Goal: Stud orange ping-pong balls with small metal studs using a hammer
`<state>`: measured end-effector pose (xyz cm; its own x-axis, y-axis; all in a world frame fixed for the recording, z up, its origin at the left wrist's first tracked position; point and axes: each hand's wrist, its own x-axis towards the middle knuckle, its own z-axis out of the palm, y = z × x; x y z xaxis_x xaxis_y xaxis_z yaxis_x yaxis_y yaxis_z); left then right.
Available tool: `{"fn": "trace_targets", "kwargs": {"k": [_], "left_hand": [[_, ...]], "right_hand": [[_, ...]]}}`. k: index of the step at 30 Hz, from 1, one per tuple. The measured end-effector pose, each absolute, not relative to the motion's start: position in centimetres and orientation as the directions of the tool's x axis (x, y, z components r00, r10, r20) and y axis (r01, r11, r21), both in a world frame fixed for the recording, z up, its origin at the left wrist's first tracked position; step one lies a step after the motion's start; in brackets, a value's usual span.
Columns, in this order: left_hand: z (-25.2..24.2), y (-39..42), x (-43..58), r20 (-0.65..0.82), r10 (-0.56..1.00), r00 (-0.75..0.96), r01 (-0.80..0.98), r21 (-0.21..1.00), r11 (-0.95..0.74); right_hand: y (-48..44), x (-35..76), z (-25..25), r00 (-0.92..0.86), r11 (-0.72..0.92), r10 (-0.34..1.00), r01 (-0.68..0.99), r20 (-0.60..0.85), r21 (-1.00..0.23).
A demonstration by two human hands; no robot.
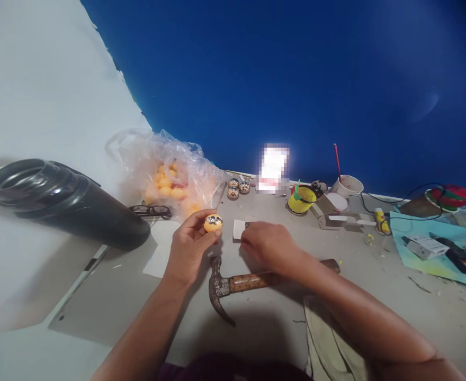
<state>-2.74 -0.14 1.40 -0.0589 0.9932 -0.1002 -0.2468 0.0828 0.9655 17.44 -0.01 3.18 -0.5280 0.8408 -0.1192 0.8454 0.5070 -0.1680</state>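
Between the thumb and fingers of my left hand (pixel 191 246) is an orange ball (pixel 213 224) with dark and silvery pieces on its top. To the right, my right hand (pixel 270 243) has its fingers pressed together at a small white box (pixel 239 230); what they hold, if anything, is hidden. A claw hammer (pixel 247 283) lies below both hands, its handle running under my right wrist. Beyond the ball, several decorated balls (pixel 233 189) rest together on the table. A clear plastic bag (pixel 177 153) at the back left contains several orange balls.
On the grey table (pixel 201 338), a large dark cylinder (pixel 86 206) and glasses (pixel 153 211) are at left. A blurred bright screen (pixel 272 168) stands behind. Yellow cup (pixel 301 200), white cup (pixel 348 186), glue stick (pixel 382 221), and cloth (pixel 328 338) are at right.
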Motion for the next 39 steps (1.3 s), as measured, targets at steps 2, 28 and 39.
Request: {"fn": "trace_targets", "kwargs": {"k": [2, 28, 39], "left_hand": [[1.3, -0.2, -2.7, -0.1, 0.993, -0.056, -0.258, 0.963, 0.083], [1.7, -1.0, -2.1, -0.099, 0.995, 0.015, -0.09, 0.991, 0.1], [1.8, -1.2, -1.8, -0.087, 0.995, 0.039, -0.071, 0.993, 0.089]], "right_hand": [[1.3, 18.1, 2.7, -0.405, 0.396, 0.911, 0.911, -0.074, -0.115], [3.3, 18.9, 0.6, -0.251, 0.257, 0.963, 0.754, 0.096, -0.604], [3.1, 18.5, 1.5, -0.296, -0.18, 0.941, -0.034, -0.162, -0.983]]}}
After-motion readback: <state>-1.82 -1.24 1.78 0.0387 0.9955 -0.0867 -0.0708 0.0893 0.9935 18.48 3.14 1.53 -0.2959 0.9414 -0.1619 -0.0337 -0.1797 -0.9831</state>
